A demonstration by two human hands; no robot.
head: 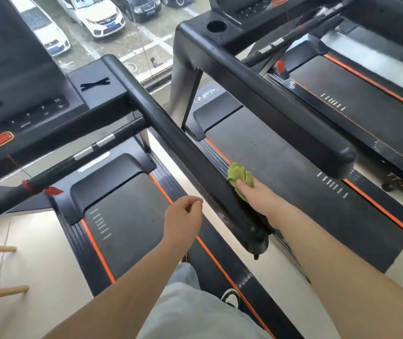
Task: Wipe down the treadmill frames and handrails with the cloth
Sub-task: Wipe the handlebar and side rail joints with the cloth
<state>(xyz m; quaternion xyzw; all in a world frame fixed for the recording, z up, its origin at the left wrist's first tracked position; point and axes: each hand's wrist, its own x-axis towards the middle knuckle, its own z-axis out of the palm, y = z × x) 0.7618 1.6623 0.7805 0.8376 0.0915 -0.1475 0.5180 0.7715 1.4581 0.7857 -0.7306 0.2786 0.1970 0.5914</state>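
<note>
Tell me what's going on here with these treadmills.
A person is wiping down a treadmill. The right hand holds a bunched green cloth against the right side of the black handrail, near its lower end. The left hand hangs just left of the rail, fingers loosely curled, holding nothing. A second treadmill stands alongside to the right.

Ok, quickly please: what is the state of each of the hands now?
Left hand: open, loosely curled, holds nothing.
Right hand: grips the green cloth against the handrail.
</note>
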